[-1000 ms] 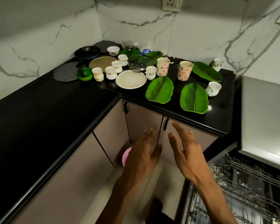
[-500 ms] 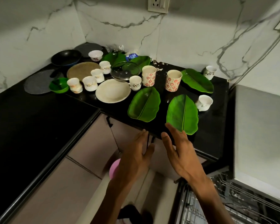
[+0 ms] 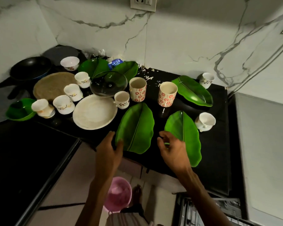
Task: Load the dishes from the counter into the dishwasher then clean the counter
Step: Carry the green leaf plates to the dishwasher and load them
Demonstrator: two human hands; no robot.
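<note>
- At the bottom of the frame, a pink bucket (image 3: 118,195) stands on the floor between the two forearms, and the dishwasher rack (image 3: 207,211) shows at lower right.
- Just above, the left hand (image 3: 109,154) grips the near left rim of one green leaf plate (image 3: 136,128), thumb on top of the edge and the fingers hidden beyond it.
- The right hand (image 3: 173,152) is at the near left edge of a second leaf plate (image 3: 185,136), fingers curled; whether they pinch the rim I cannot tell.
- Both plates lie flat on the black counter (image 3: 216,160), near its front edge.
- Mid-frame, a round white plate (image 3: 95,112) sits left of the first leaf plate, with small white cups (image 3: 62,104) beside it and a green bowl (image 3: 20,110) at far left.
- Behind stand two red-flowered mugs (image 3: 137,88), a glass lid (image 3: 109,84), and a third leaf plate (image 3: 193,90) at right.
- Farthest, in the upper left, a black pan (image 3: 30,67) rests by the marble wall (image 3: 186,38).
</note>
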